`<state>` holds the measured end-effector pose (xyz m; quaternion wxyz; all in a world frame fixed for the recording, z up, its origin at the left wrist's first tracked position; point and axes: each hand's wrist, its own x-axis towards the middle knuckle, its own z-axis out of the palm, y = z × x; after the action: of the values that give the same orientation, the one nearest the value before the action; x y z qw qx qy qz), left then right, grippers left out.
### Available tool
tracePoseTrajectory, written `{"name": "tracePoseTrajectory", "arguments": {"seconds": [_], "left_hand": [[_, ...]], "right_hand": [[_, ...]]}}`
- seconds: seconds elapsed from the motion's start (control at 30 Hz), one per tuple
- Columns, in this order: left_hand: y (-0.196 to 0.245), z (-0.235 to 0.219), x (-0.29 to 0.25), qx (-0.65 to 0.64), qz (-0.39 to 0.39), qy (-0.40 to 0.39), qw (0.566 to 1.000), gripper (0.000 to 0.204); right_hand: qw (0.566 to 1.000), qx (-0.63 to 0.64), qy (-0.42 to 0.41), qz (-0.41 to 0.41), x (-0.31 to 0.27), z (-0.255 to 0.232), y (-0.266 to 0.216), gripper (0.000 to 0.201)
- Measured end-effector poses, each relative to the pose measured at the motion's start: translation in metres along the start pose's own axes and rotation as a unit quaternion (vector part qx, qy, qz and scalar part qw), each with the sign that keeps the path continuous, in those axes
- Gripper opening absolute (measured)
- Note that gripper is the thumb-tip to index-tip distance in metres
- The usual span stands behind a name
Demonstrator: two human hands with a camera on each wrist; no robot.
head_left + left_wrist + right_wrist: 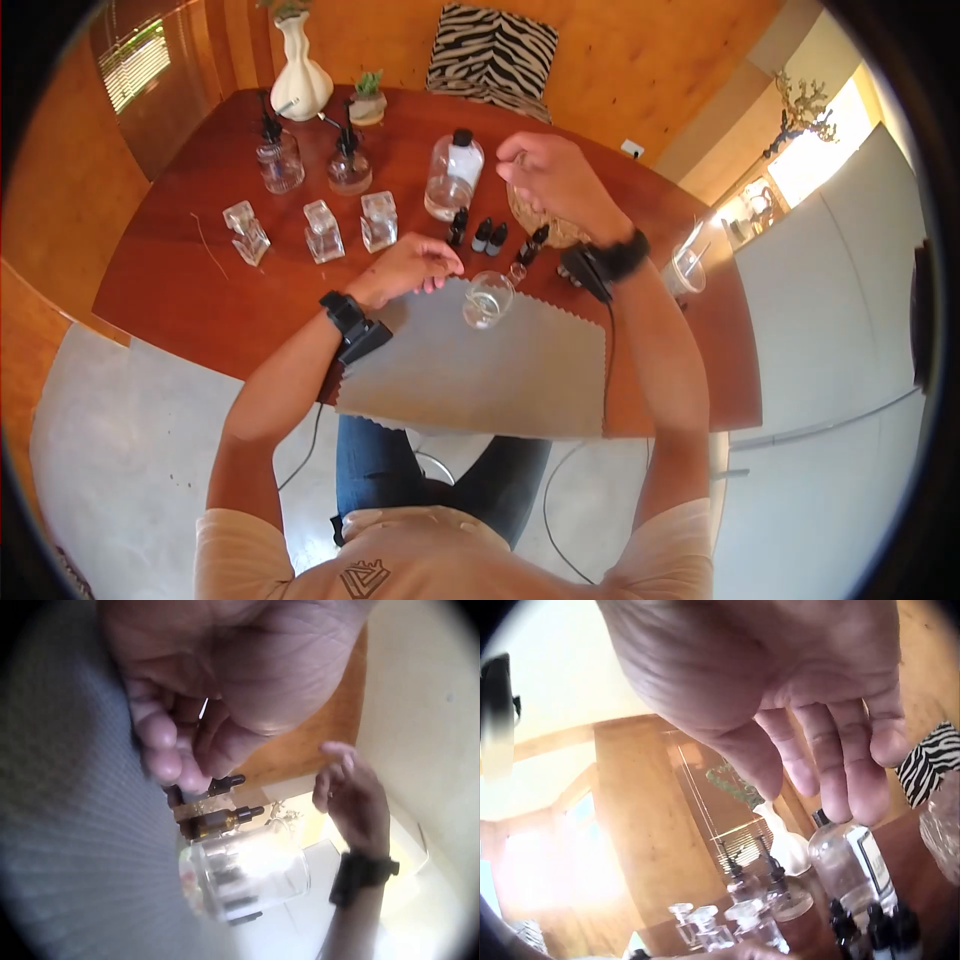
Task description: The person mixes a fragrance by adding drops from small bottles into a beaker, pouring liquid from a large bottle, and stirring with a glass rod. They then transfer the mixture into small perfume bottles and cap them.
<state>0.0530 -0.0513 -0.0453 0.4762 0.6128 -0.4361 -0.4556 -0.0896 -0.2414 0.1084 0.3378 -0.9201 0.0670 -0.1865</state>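
My left hand (415, 268) is above the grey mat's (480, 370) back left edge, thumb and fingertips together. A thin shiny sliver (203, 709) shows between those fingers in the left wrist view; what it is, I cannot tell. Right of this hand stands a clear glass cup (484, 304) with some liquid. Raised over the table's back right, my right hand (555, 180) has loosely bent fingers and holds nothing visible. Below it are small dark dropper bottles (533, 245) and a large black-capped bottle (452, 178), labelled and partly filled; the hand touches neither.
Several square glass bottles (324, 232) stand at left, with two pump bottles (349, 168) behind. A white vase (300, 78) and small potted plant (367, 100) are at the back. A woven round piece (560, 228) lies under my right hand; a cup (686, 270) stands at right.
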Motion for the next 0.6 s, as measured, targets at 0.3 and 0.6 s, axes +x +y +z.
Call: {"name": "tracePoseTrajectory", "arguments": {"seconds": [0.3,0.6], "left_hand": [[-0.002,-0.002,-0.001,-0.045,0.018,-0.009,0.999,0.015],[0.028,0.013,-0.024,-0.115,0.237,0.099,0.96,0.016]], "right_hand": [[0.971,-0.223,-0.005,0.083,0.11,0.046,0.039,0.036],[0.97,-0.082,0.224,-0.045,0.073,-0.015,-0.037,0.027]]}}
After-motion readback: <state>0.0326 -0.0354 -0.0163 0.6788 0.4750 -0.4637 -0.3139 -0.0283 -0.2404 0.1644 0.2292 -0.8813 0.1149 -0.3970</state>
